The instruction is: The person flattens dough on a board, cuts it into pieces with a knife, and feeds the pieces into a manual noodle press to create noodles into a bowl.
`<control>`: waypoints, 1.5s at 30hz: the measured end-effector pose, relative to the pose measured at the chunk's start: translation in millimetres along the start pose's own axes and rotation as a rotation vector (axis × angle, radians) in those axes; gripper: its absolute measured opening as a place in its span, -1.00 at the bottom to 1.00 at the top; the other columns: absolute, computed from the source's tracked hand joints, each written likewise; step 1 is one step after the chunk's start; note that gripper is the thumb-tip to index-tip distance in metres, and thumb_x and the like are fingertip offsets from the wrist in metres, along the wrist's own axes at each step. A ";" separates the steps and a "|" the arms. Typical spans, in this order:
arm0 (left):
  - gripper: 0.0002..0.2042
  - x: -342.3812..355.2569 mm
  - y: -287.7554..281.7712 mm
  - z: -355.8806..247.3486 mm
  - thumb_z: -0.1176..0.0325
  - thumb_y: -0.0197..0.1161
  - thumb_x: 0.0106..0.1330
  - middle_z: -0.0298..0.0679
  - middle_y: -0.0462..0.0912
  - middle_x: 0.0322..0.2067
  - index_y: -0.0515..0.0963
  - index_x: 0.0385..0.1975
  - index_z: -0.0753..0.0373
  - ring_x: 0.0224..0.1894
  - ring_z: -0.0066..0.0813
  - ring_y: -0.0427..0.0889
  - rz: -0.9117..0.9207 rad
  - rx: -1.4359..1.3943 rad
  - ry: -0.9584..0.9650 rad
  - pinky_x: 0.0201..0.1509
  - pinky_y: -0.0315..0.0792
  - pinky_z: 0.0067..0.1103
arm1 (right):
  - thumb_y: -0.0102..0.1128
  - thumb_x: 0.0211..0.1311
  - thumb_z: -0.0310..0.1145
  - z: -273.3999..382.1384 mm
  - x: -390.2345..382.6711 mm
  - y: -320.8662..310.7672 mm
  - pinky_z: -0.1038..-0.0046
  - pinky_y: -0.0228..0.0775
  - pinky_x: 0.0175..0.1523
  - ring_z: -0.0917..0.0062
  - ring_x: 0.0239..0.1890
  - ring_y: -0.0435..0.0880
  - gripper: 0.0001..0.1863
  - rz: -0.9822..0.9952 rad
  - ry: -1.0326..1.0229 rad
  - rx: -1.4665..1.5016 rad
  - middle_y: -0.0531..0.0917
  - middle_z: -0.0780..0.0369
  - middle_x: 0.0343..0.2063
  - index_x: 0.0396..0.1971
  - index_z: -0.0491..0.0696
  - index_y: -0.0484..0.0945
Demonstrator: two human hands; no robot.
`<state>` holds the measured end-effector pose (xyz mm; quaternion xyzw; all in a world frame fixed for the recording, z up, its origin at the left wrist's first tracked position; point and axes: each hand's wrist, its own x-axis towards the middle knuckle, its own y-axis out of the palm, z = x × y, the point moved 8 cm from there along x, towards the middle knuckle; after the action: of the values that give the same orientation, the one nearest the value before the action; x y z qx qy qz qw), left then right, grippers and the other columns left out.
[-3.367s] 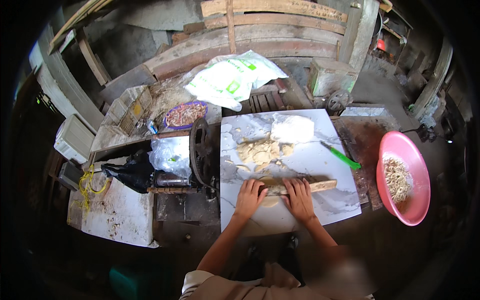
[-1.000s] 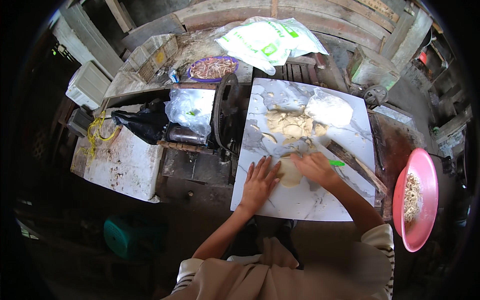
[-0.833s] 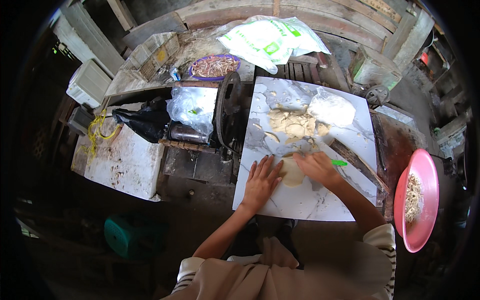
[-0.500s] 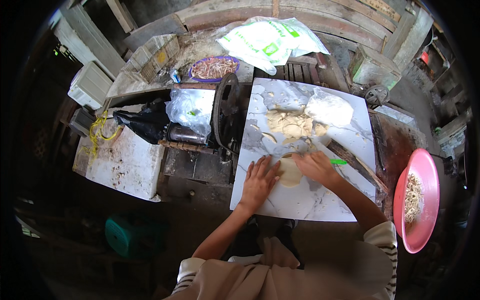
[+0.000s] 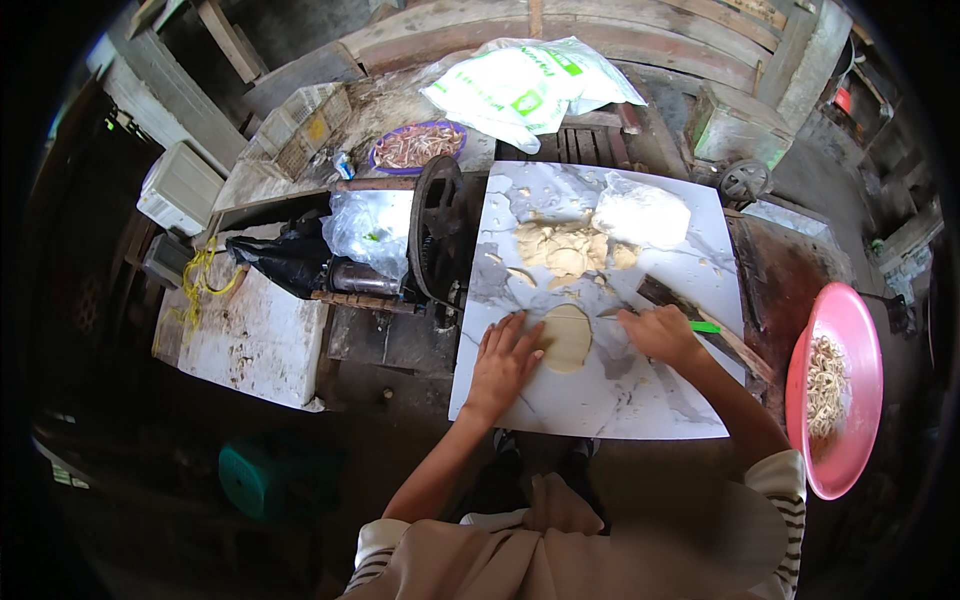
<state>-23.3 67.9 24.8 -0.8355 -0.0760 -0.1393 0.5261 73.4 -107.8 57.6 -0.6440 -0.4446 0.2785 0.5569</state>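
Note:
A flattened oval piece of pale dough point(image 5: 567, 338) lies on the white marble-patterned board point(image 5: 620, 400). My left hand point(image 5: 503, 365) rests flat at its left side, fingers stretched out and the fingertips by the dough's edge. To the right of the dough, my right hand point(image 5: 658, 334) is closed around a knife with a bright green handle point(image 5: 704, 327). Its blade points left toward the dough, apart from it. Farther back on the board sit a rough lump of dough point(image 5: 562, 249) and a clear plastic bag of white stuff point(image 5: 645, 212).
A dark wooden stick point(image 5: 715, 328) lies beside my right hand. Past the right edge stands a pink basin point(image 5: 868, 400) with dough strips. A machine with a large wheel point(image 5: 430, 230) stands left of the board. Behind are white-green sacks point(image 5: 530, 90) and a purple-rimmed tray point(image 5: 415, 147).
My right hand and the knife have drawn back to the right, off the dough's upper edge. The dough's outline now shows whole. My left hand stays beside it, and the view has shifted slightly.

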 end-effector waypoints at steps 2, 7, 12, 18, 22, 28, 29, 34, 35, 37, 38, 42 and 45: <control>-0.60 4.9 -2.2 1.1 0.21 0.15 0.24 -0.15 0.34 0.10 0.38 0.07 0.15 0.17 -0.17 0.28 -0.033 -0.062 -0.027 0.22 0.18 -0.24 | 0.03 0.15 -0.31 -14.2 -16.5 2.6 0.39 0.36 -0.59 0.44 -0.72 0.57 -0.92 -0.001 0.060 0.010 0.52 0.31 -0.78 -0.40 0.05 0.48; -0.67 32.1 6.5 7.6 0.24 0.22 0.16 -0.17 0.40 -0.07 0.42 -0.10 0.18 0.00 -0.14 0.35 -0.109 -0.081 -0.134 0.04 0.25 -0.25 | 0.05 0.18 -0.22 -12.6 -22.7 25.5 0.33 0.43 -0.39 0.37 -0.45 0.60 -0.76 -0.096 0.343 -0.030 0.54 0.21 -0.50 -0.26 -0.05 0.42; -0.75 63.8 31.2 11.7 0.29 0.25 0.12 -0.17 0.42 -0.19 0.43 -0.24 0.19 -0.09 -0.12 0.36 -0.023 -0.153 -0.117 0.00 0.25 -0.27 | 0.11 0.14 -0.15 -11.0 -0.5 48.3 0.27 0.38 -0.15 0.35 -0.19 0.49 -0.68 -0.108 0.601 -0.022 0.46 0.19 -0.31 -0.22 -0.05 0.40; -0.83 76.5 41.5 16.8 0.40 0.25 0.12 -0.15 0.53 -0.39 0.42 -0.37 0.27 -0.29 -0.22 0.53 0.103 -0.448 -0.087 -0.17 0.42 -0.38 | 0.14 0.12 -0.16 -0.6 14.4 34.1 0.25 0.26 -0.03 0.32 -0.08 0.39 -0.62 -0.187 0.592 0.053 0.44 0.17 -0.21 -0.15 -0.07 0.39; -0.88 87.5 24.8 15.1 0.52 0.24 0.12 -0.15 0.57 -0.46 0.42 -0.43 0.32 -0.39 -0.31 0.59 -0.020 -0.584 -0.057 -0.30 0.47 -0.47 | 0.12 0.11 -0.26 21.6 26.8 8.2 0.25 0.21 0.03 0.29 0.00 0.36 -0.57 -0.372 0.515 0.203 0.42 0.13 -0.07 -0.03 -0.11 0.36; -0.84 123.8 3.3 35.3 0.50 0.27 0.08 -0.16 0.53 -0.41 0.42 -0.41 0.30 -0.31 -0.30 0.54 -0.171 -0.659 -0.115 -0.24 0.41 -0.41 | 0.06 0.10 -0.42 34.6 57.3 3.3 0.16 0.08 0.22 0.23 0.10 0.29 -0.42 -0.371 0.468 0.233 0.34 0.20 0.11 0.19 -0.08 0.23; -0.82 128.3 2.7 34.9 0.52 0.28 0.07 -0.15 0.53 -0.33 0.42 -0.37 0.29 -0.24 -0.30 0.53 -0.188 -0.636 -0.121 -0.18 0.39 -0.39 | 0.06 0.10 -0.42 32.9 59.2 9.0 0.16 0.08 0.22 0.23 0.10 0.29 -0.42 -0.367 0.475 0.226 0.34 0.20 0.11 0.19 -0.08 0.23; -0.57 97.0 2.2 10.3 0.51 0.16 0.14 -0.08 0.33 0.09 0.32 0.05 0.30 0.14 -0.20 0.31 -0.212 -0.232 0.110 0.17 0.20 -0.32 | 0.03 0.07 -0.42 36.1 67.2 30.2 0.05 -0.06 0.34 0.26 0.24 0.21 -0.32 -0.214 0.473 -0.073 0.11 0.28 0.31 0.28 0.02 0.16; -0.47 89.8 11.8 4.0 0.45 0.12 0.18 -0.06 0.19 0.23 0.22 0.20 0.31 0.27 -0.16 0.17 -0.135 -0.196 0.197 0.29 0.08 -0.27 | 0.03 0.07 -0.42 37.4 68.6 29.8 0.05 -0.06 0.34 0.26 0.24 0.21 -0.32 -0.215 0.473 -0.070 0.11 0.28 0.31 0.28 0.02 0.16; -0.37 81.2 33.7 3.5 0.34 0.04 0.24 -0.04 0.02 0.32 0.03 0.30 0.37 0.37 -0.15 0.00 -0.021 -0.056 0.183 0.36 -0.08 -0.16 | 0.06 0.06 -0.38 36.1 69.6 28.2 0.03 -0.10 0.35 0.23 0.29 0.16 -0.31 -0.249 0.516 0.066 0.05 0.29 0.34 0.29 0.04 0.16; -0.35 81.3 38.0 3.7 0.29 0.05 0.23 -0.04 -0.05 0.34 0.01 0.30 0.36 0.40 -0.19 -0.08 -0.007 0.022 0.169 0.37 -0.17 -0.11 | 0.06 0.06 -0.38 36.0 71.2 27.4 0.03 -0.10 0.35 0.23 0.29 0.16 -0.31 -0.250 0.517 0.065 0.05 0.29 0.34 0.29 0.04 0.16; -0.29 82.5 41.5 4.1 0.21 0.09 0.19 -0.02 -0.12 0.36 0.00 0.31 0.36 0.42 -0.23 -0.14 0.007 0.059 0.159 0.36 -0.33 0.00 | 0.11 0.03 -0.35 36.0 74.7 27.7 0.02 -0.12 0.36 0.20 0.30 0.13 -0.31 -0.205 0.542 0.041 0.04 0.29 0.34 0.26 0.04 0.21; -0.30 85.7 42.8 4.3 0.18 0.08 0.23 -0.05 -0.12 0.36 0.00 0.31 0.37 0.42 -0.26 -0.14 0.099 0.187 0.141 0.35 -0.32 0.03 | 0.12 0.01 -0.37 30.9 71.9 19.4 0.03 -0.09 0.35 0.19 0.29 0.15 -0.34 -0.259 0.542 0.036 0.08 0.27 0.33 0.23 0.03 0.27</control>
<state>70.4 51.5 13.1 -0.7737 -0.0103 -0.1637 0.6120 84.4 -29.6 41.7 -0.6230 -0.3532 0.0310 0.6973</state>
